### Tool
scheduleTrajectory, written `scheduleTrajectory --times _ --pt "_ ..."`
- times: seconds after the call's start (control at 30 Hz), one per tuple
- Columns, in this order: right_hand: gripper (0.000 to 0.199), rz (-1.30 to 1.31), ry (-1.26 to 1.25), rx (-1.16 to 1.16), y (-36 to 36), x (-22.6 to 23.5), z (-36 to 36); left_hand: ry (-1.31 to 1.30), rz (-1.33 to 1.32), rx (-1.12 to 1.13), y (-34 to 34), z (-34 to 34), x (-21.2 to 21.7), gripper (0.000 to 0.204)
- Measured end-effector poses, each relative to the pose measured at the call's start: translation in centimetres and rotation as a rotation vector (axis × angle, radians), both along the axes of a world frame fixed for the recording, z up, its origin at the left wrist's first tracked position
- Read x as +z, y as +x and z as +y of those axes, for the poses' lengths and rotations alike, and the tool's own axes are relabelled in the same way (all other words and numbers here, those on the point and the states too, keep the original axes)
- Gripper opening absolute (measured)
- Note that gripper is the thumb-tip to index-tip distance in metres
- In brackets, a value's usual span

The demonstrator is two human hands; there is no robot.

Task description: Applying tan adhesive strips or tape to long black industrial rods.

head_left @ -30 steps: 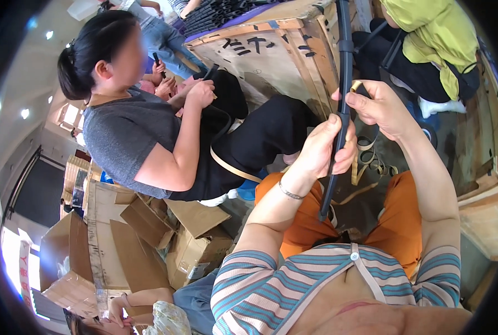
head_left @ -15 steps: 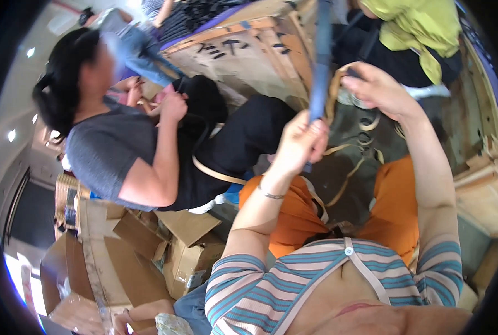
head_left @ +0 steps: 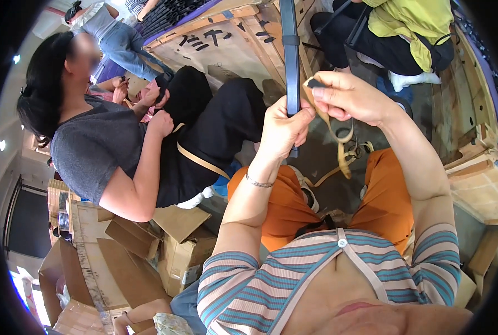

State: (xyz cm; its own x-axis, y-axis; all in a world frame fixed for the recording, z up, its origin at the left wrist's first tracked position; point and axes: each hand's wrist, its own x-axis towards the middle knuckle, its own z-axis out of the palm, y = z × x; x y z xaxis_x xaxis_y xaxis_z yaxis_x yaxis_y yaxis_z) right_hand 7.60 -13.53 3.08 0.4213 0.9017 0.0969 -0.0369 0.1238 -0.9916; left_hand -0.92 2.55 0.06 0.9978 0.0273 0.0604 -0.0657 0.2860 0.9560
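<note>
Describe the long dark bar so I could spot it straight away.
Find the orange trousers at the centre. Just above them, the left hand grips a dark bar that stands upright and runs off the top. Unlike the curling tan strip beside it, it is straight, stiff and almost black.

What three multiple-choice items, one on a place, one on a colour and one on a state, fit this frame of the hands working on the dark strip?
1. Where does the left hand grip the dark strip?
A. near its lower end
B. at its top end
C. nowhere

2. What colour is the band hanging from the right hand?
A. red
B. tan
C. blue

3. How does the strip stand?
A. flat on the floor
B. coiled up
C. roughly upright

Answers:
1 A: the fist closes round the strip with only a short stub below it.
2 B: the looping band is tan.
3 C: it rises from the fist to the picture's top edge.
</note>
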Motion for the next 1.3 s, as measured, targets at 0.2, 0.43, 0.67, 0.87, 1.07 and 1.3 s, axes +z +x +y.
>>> scheduleTrajectory --times 0.2,0.43,0.67,0.87,1.07,1.3 --pt "0.034 0.002 0.202 -0.144 0.2 0.6 -0.5 0.004 -0.009 0.085 0.2 0.5 0.2 0.008" --pt "0.035 -0.106 0.022 -0.078 0.2 0.6 -0.5 -0.033 -0.145 0.081 0.1 0.4 0.8 0.022" --pt "0.026 -0.157 0.010 -0.119 -1.5 0.9 -0.1 -0.058 -0.041 0.044 0.0 0.0 0.5 0.008" --pt "0.025 -0.313 0.211 -0.222 -1.1 0.4 0.7 -0.037 -0.026 0.069 0.0 0.2 0.4 0.009" --pt "0.017 0.035 0.134 -0.098 -0.5 0.6 0.1 -0.062 -0.090 -0.017 -0.8 0.1 1.1 0.031" --pt "0.020 -0.477 0.125 -0.300 -0.4 -1.1 2.1 -0.220 -0.076 -0.140 -0.5 0.7 1.0 0.029"
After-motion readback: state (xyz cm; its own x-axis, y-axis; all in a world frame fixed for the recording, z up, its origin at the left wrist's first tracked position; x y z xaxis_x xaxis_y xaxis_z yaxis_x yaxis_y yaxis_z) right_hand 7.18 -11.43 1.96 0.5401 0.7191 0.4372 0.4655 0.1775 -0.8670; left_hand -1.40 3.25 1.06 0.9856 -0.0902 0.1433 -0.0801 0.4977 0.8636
